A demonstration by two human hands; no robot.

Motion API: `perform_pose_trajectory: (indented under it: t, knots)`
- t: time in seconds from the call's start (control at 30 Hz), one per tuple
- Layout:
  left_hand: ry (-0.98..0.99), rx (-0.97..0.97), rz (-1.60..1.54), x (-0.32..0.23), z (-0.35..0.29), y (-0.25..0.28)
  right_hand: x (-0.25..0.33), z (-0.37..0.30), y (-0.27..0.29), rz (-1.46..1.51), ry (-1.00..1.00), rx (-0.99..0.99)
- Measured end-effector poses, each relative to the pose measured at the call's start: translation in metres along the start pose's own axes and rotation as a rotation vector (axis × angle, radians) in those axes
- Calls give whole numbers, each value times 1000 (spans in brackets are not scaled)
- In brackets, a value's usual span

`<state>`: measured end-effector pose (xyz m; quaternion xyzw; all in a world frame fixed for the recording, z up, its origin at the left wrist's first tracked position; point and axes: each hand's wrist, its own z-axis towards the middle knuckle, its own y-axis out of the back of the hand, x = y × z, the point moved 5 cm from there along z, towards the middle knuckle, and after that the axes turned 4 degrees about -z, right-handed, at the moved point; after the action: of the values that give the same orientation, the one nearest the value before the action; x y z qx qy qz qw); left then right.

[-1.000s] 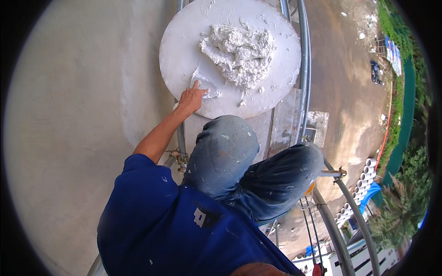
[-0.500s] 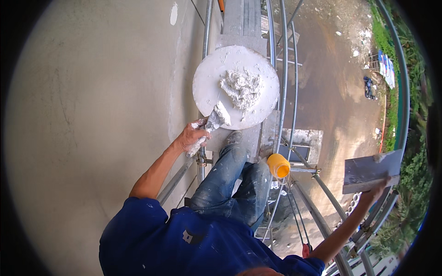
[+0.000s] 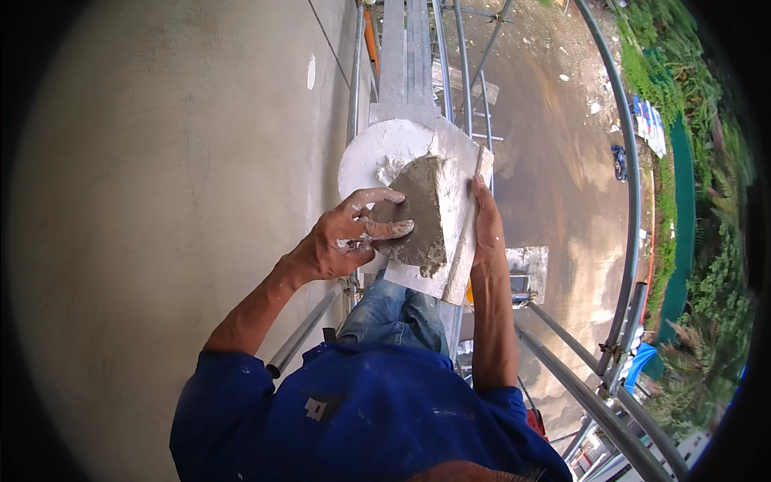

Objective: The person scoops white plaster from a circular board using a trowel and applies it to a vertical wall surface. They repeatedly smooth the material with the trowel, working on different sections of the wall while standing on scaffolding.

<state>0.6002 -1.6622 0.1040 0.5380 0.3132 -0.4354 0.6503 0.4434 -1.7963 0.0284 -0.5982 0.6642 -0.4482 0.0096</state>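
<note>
My left hand [image 3: 337, 241] is closed on a putty knife [image 3: 419, 210], with thumb and fingers lying on its broad grey face. White putty clings along the knife's straight edge; its handle is hidden. My right hand [image 3: 487, 223] grips the pale, thick back edge of a wide metal plastering blade [image 3: 459, 165], which is tilted in front of me. The knife's edge lies over that blade's face, where wet putty shows. Beyond both tools, a round white board [image 3: 360, 157] holds a heap of white putty [image 3: 391, 168], partly covered by the tools.
A smooth plastered wall [image 3: 185, 201] rises on my left. Metal scaffold pipes [image 3: 353, 72] run along both sides of the planks [image 3: 393, 48]. Far below on the right lies muddy ground [image 3: 554, 161], with greenery past it. A yellow bucket [image 3: 470, 295] is almost wholly hidden by my right arm.
My right hand has swung in from the far right with the wide blade. My left hand has lifted the putty knife off the board's near edge to meet it.
</note>
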Motion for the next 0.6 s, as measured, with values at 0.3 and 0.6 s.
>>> perform_pose_trajectory:
  t: [0.3, 0.6]
  knots:
    - [603, -255, -288, 96, -37, 36, 4, -7, 4, -15, 155, -19]
    - [914, -129, -1229, 90, -45, -11, -21, 10, 26, -133, -16, -78]
